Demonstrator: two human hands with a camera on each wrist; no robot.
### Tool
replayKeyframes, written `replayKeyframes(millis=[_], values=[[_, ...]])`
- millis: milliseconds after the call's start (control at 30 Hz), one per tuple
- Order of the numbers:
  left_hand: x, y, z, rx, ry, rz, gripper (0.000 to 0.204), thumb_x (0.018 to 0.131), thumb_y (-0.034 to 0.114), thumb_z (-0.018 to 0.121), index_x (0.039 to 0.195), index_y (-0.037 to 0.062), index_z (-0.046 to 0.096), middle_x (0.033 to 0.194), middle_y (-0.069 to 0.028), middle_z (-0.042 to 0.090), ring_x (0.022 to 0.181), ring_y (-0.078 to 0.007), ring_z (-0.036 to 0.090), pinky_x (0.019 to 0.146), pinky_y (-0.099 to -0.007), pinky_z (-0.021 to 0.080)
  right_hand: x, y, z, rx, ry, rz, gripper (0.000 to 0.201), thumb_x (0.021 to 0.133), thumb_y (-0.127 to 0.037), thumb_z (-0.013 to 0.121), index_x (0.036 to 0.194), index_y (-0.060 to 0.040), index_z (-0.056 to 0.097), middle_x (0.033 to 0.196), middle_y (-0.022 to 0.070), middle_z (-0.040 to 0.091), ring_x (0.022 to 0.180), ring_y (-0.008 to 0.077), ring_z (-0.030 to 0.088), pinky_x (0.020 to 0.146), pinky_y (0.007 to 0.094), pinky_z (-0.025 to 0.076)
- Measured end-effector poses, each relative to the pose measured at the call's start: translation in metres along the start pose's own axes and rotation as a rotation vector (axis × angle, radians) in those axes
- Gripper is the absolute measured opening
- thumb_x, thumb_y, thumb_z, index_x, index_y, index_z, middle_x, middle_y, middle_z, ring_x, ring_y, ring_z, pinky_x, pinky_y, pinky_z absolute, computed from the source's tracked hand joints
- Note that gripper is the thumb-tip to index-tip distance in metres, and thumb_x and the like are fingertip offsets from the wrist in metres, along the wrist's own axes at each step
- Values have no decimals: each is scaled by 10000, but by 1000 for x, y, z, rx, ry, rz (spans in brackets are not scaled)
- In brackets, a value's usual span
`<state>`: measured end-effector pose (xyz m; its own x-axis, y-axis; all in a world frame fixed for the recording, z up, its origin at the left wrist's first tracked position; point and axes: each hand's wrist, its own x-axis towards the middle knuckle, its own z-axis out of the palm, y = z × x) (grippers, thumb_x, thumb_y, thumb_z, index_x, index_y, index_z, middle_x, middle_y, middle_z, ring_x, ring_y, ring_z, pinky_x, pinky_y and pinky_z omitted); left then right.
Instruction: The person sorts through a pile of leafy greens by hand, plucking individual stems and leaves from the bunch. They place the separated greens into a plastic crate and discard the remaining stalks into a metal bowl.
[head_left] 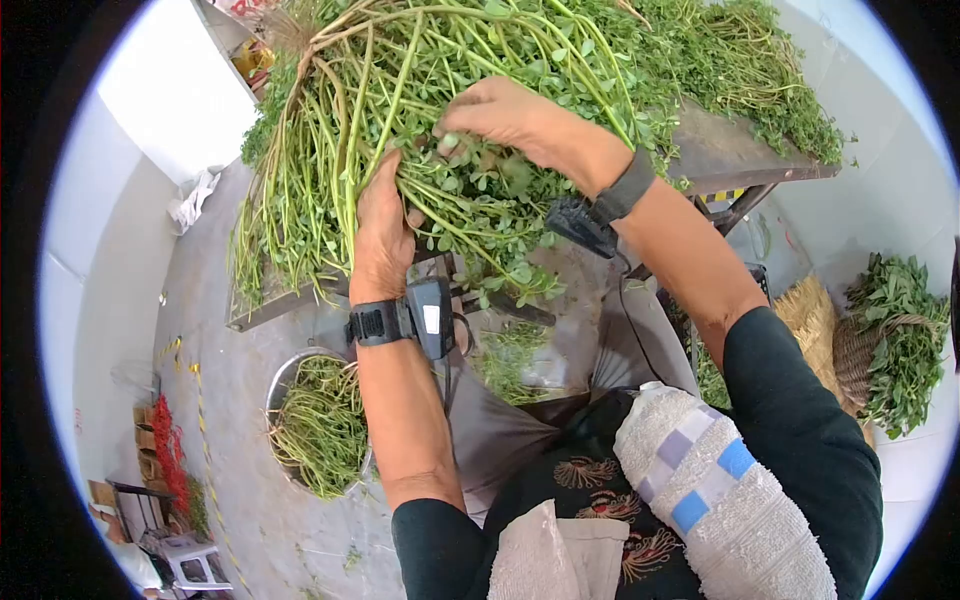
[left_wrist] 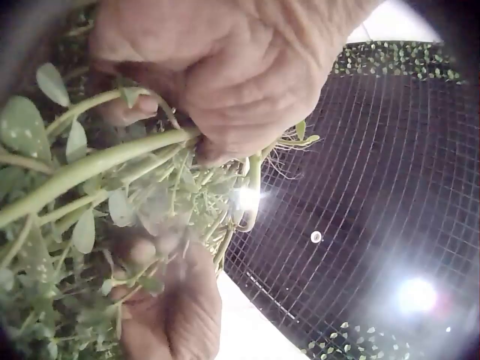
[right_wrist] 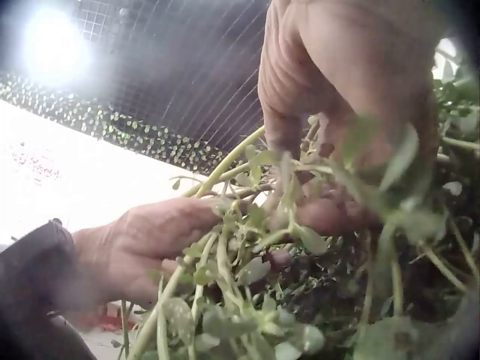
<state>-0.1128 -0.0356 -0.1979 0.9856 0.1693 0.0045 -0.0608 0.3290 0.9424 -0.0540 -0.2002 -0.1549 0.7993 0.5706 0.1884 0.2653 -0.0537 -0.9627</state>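
A large heap of leafy greens point(head_left: 470, 60) with long pale-green stems lies over the table in front of me. My left hand point(head_left: 382, 220) grips several stems point(left_wrist: 97, 165) at the heap's near side, with thumb and fingers curled round them in the left wrist view. Just to the right and farther in, my right hand point(head_left: 500, 120) reaches down into the leaves with bent fingers. Seen from the right wrist, it pinches thin leafy stems point(right_wrist: 289, 195) close to the left hand's fingertips. Leaves hide part of both hands' fingers.
On the floor at left stands a metal basin point(head_left: 272, 400) full of cut stems. More greens point(head_left: 770, 80) cover the table's right part, above its bare edge point(head_left: 720, 150). Dark leafy bunches point(head_left: 895, 350) stand by a woven basket point(head_left: 853, 360) at right.
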Motion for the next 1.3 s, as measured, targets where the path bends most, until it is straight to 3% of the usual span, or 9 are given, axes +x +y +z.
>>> replayKeyframes(millis=[367,533,633,800,933,1100,1167,1233,1300], values=[[-1,0,0,25,-43,19,292,950,285,431,1152,91,514,957,-4,611,810,-109,592,659,-247,492,4,15,-2,20,13,65,272,798,-65,547,1056,11,588,621,-5,518,450,59,411,394,209,293],[7,-4,-6,5,-76,-7,297,966,325,401,1133,108,516,970,-10,611,836,-122,587,671,-267,485,22,41,0,-318,92,-266,178,767,-19,530,921,-30,619,651,-22,500,491,26,351,421,196,261],[9,-2,-10,43,-78,-25,309,975,354,370,1094,116,527,955,-17,616,827,-126,585,667,-265,477,4,27,7,-77,121,-149,126,761,-29,525,827,-42,632,622,-38,468,495,30,326,432,211,265],[4,-2,0,-87,-51,-24,346,979,378,337,1113,109,508,883,-7,610,666,-80,573,441,-177,403,-5,4,14,-567,71,-405,325,763,-272,666,958,-13,681,881,127,680,776,186,632,730,290,483],[6,-3,-7,-63,-108,-17,365,983,379,307,1108,96,501,857,-3,604,537,-52,506,338,-168,315,7,24,28,-842,170,-396,330,738,-306,671,921,-32,685,850,198,646,787,352,616,717,374,488],[6,-7,-3,2,-66,35,190,941,269,489,1009,108,565,786,38,595,503,-23,467,320,-170,250,5,29,27,-866,135,-310,231,753,-329,641,852,-128,697,888,135,652,850,330,621,739,435,496],[6,-8,1,-15,0,2,133,897,231,575,965,117,591,754,50,593,496,-15,461,332,-162,245,-3,26,34,-982,254,-649,234,784,-270,623,788,-36,627,720,167,605,712,351,598,641,415,464],[6,-6,5,21,31,4,164,888,266,591,930,108,601,754,50,594,489,-13,452,347,-162,254,-13,23,37,-1030,265,-672,233,804,-267,605,789,-34,593,717,164,587,705,351,593,639,418,468],[14,-10,7,38,170,19,190,884,278,597,902,89,613,736,46,596,483,-23,460,357,-163,269,-31,9,39,-968,6,-551,192,817,-230,591,828,-38,603,744,149,596,686,351,580,643,392,482]])
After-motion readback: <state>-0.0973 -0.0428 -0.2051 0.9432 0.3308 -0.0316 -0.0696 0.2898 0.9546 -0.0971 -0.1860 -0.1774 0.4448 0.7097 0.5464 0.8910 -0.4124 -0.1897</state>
